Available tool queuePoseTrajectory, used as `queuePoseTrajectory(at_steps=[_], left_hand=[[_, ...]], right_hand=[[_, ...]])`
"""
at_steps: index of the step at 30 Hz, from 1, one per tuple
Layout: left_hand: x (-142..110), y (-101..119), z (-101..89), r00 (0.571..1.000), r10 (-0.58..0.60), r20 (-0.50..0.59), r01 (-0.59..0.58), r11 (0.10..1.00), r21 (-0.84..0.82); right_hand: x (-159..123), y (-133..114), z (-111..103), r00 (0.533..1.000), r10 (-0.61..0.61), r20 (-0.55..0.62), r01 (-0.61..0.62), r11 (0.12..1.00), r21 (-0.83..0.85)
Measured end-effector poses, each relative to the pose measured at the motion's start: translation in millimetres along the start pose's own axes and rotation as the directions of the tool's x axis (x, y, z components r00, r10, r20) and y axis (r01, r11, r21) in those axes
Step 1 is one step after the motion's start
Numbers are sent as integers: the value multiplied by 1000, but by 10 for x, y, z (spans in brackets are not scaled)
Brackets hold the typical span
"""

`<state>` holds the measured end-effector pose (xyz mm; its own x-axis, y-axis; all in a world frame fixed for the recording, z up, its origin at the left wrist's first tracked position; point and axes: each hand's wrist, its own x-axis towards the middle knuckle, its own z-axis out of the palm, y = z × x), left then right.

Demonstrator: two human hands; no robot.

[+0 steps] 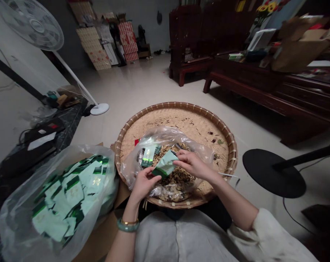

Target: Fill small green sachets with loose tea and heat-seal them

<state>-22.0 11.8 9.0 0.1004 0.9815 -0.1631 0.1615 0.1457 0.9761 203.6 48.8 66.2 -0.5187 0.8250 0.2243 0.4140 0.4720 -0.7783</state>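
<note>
A small light-and-dark-green packet (165, 164) is held tilted over an open clear plastic bag (129, 173). My left hand (143, 183) grips its lower left corner between thumb and fingers. At its upper right edge, the fingers of my right hand (193, 165) are closed on it. A short dark object (178, 146) shows by my right fingertips; I cannot tell whether it is held. Loose brown dried bits (183, 176) fill the bag under the packet. Another green packet (148, 154) lies in the bag's left side. The bag rests on a round woven bamboo tray (208, 125).
A large plastic bag (14, 214) of several green packets (74, 191) stands left of the tray. A white fan (99, 108) is beyond it. To the right are a black round stand base (274, 173) and a dark wooden table (263, 87).
</note>
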Motion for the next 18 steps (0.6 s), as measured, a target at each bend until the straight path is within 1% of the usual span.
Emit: queuePoseTrajectory(at_steps=[2,4,8,10,12,15,16,18], left_hand=[[-1,26,24,1000,10,-2,-10,1000,3],[-4,55,45,1000,2,28,-2,1000,-11],[-1,110,80,992,-48,116,66,986,-151],[5,120,102,993,-77,88,94,974,-208],[6,116,124,994,-103,29,107,969,-224],[-5,111,157,995,-100,-28,91,970,-227],[-12,116,168,996,-90,-23,82,968,-238],[-22,140,195,997,-71,28,76,962,-261]], right_hand=[[-7,-7,-25,1000,10,4,-10,1000,-30],[-18,-9,-17,1000,12,16,-11,998,-56],[-33,-18,21,994,-51,96,61,992,-107],[-32,-31,22,990,-80,113,96,985,-144],[-29,-45,8,990,-84,112,102,981,-167],[-32,-41,-7,991,-72,110,87,987,-135],[-35,-30,-2,992,-68,109,81,990,-118],[-44,-1,21,993,-62,104,73,993,-98]])
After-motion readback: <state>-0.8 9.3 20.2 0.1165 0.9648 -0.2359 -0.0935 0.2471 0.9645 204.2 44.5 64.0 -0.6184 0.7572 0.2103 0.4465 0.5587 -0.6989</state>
